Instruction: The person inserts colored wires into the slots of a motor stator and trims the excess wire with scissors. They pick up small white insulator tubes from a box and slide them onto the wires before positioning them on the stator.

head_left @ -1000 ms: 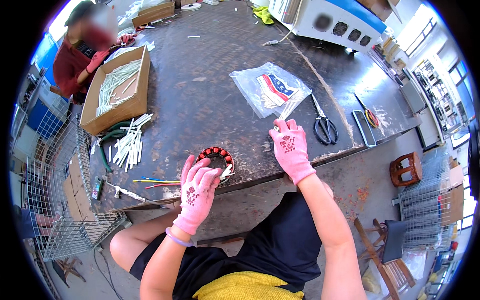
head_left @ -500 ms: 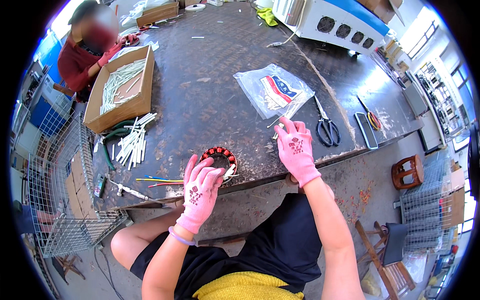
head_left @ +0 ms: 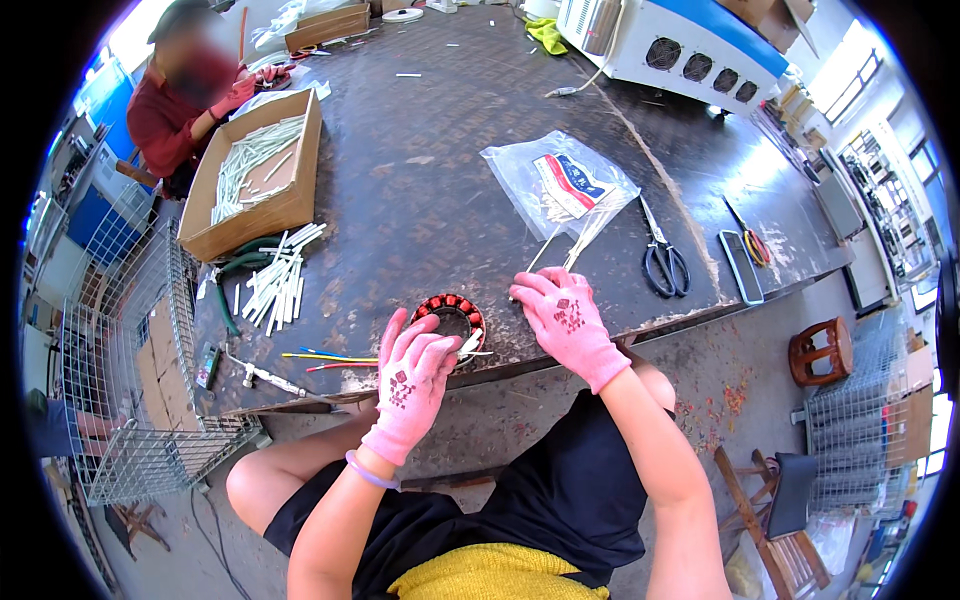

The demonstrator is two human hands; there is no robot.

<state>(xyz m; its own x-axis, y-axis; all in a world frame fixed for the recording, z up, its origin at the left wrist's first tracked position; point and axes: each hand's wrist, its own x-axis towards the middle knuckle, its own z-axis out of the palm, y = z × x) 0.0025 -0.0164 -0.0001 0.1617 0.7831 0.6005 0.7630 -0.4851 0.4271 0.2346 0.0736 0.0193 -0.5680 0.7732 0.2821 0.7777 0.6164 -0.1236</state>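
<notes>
My left hand point(head_left: 408, 385), in a pink glove, grips the near left edge of a ring-shaped motor stator point(head_left: 476, 318) with red copper windings. Short white strips point(head_left: 468, 346) stick out at its right side. Red, yellow and blue lead wires point(head_left: 330, 357) run left from under that hand. My right hand point(head_left: 566, 325), also gloved, is right of the stator with fingers bent together; whatever its fingertips pinch is hidden. Just beyond them, thin white cable ties point(head_left: 590, 238) extend out of a clear plastic bag point(head_left: 520, 165).
Black-handled scissors point(head_left: 664, 262), a phone point(head_left: 741, 267) and orange-handled cutters point(head_left: 752, 243) lie right. White tubes point(head_left: 275, 290) and green-handled pliers point(head_left: 226, 300) lie left, near a cardboard box point(head_left: 255, 225). A co-worker point(head_left: 170, 110) sits at the far left. The table's front edge point(head_left: 520, 368) is close.
My right hand has drawn back from the bag's mouth, leftward and nearer to me, towards the stator. My left hand stays at the stator. The whole view has shifted slightly.
</notes>
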